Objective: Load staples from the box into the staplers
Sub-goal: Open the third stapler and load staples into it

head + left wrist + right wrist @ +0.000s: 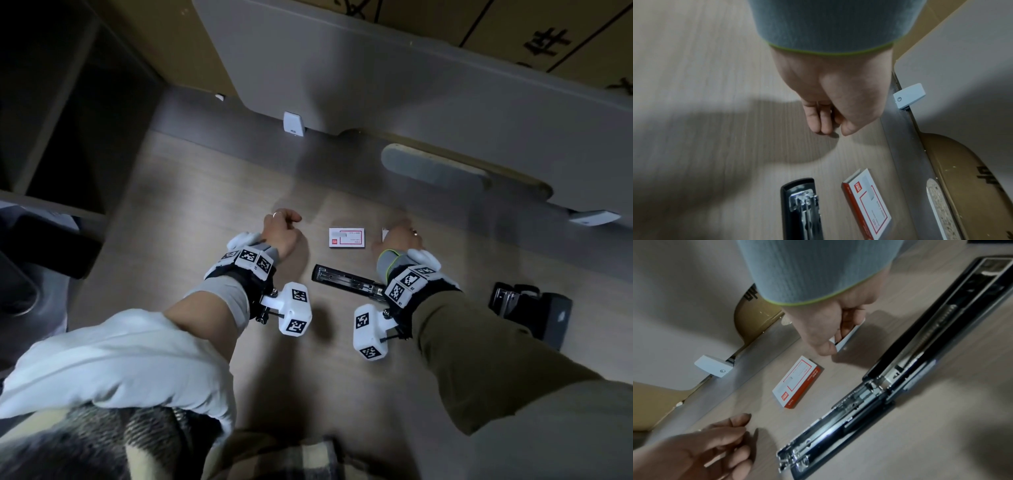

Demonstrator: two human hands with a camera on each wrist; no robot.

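Staples box point(347, 237) lies mid-table, opened stapler point(346, 281) just nearer. Right hand point(399, 240) pinches a small white piece; left hand point(282, 233) loosely curled, empty. Best steady the stapler before feeding staples.

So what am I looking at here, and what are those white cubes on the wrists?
No robot: a person with cameras on head and wrists; the cubes are part of that wrist gear. The top picture looks down from the head, the others along each hand. On the pale wooden desk lie a red-and-white staple box, an opened black stapler and a second black stapler. The left hand rests loosely curled, holding nothing. The right hand pinches a small white piece, probably the box's inner tray.
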